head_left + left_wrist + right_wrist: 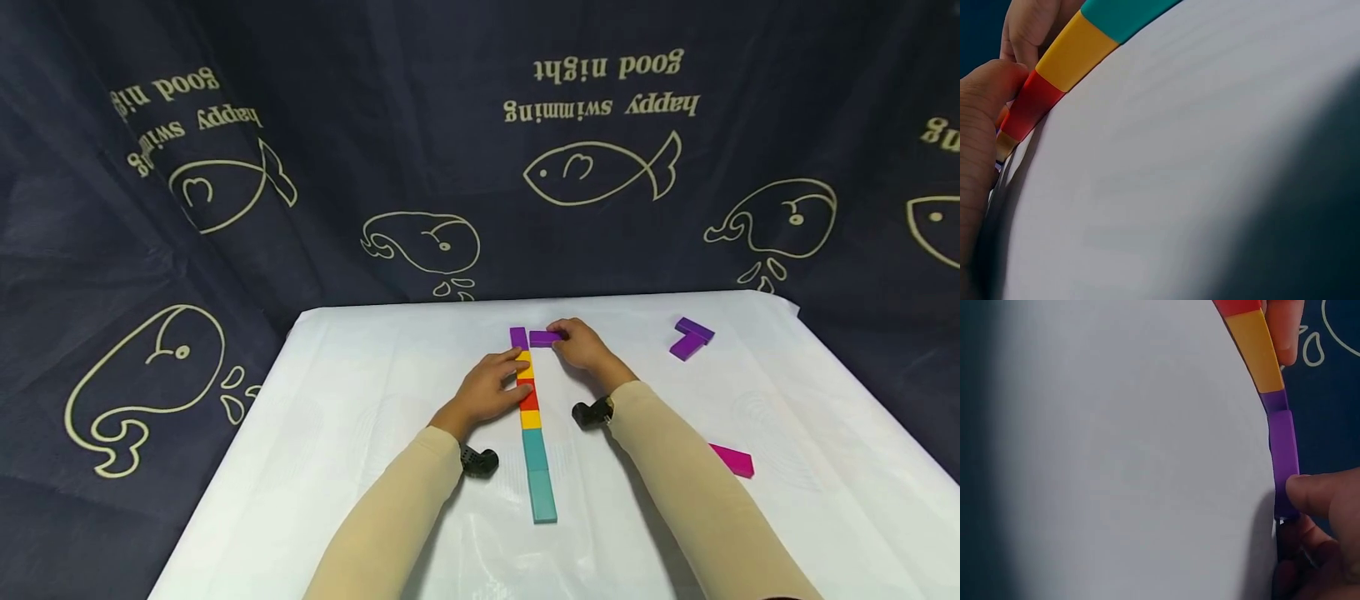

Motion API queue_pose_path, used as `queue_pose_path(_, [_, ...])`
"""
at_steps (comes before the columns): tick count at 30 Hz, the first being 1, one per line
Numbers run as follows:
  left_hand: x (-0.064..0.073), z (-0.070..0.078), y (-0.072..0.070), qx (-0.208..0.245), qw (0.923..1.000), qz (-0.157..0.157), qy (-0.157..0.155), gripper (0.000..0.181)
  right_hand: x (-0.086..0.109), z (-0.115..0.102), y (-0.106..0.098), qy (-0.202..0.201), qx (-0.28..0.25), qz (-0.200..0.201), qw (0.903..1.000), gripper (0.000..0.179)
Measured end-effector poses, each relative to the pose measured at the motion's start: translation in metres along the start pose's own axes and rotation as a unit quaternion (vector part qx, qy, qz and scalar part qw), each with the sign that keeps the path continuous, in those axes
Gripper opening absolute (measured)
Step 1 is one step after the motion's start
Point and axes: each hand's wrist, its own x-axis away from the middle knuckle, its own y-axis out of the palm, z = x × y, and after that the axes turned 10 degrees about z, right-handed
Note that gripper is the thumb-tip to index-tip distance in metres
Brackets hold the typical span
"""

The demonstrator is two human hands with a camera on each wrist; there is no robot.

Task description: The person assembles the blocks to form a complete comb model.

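Observation:
A straight row of blocks runs away from me down the table: two teal blocks [542,497] nearest, then a yellow block [531,419], a red block [530,402], another yellow block [527,372] and a purple block [518,337] at the far end. My left hand [487,387] lies at the row's left side, thumb touching the red block and fingertips on the farther yellow one. With thumb and fingers, my right hand [581,343] pinches a second purple block [1284,447] by its right end. That block lies crosswise, its left end close beside the row's far block.
On the white table [337,400], two more purple blocks [692,337] lie against each other at the back right. A magenta block [737,461] sits at the right, partly covered by my right sleeve. A dark curtain [337,125] hangs behind the table's back edge.

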Motion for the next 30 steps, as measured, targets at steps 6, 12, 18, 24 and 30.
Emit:
queue_pose_path(6, [0.0011,-0.0017,0.001,-0.002,1.0,0.004,-0.003,0.047,-0.0018,-0.0025,0.0013,0.005,0.013,-0.006,0.9999,0.034])
queue_pose_path(12, [0.0011,-0.0013,0.0005,0.001,1.0,0.001,-0.006,0.047,-0.0048,-0.0054,0.0016,0.002,0.017,-0.008,0.9998,0.035])
queue_pose_path(18, [-0.001,-0.0004,0.0001,0.0,0.9999,-0.001,-0.012,0.048,-0.0063,-0.008,-0.0011,-0.008,0.018,-0.006,0.9998,0.036])
queue_pose_path(24, [-0.0014,0.0015,-0.0012,-0.005,0.9999,-0.006,-0.013,0.048,-0.0063,-0.0075,-0.0019,-0.005,0.022,-0.012,0.9997,0.038])
queue_pose_path(30, [-0.0015,0.0014,0.0,-0.004,0.9992,-0.015,-0.036,0.056,-0.0049,-0.0088,-0.0023,0.003,0.012,-0.012,0.9998,0.041])
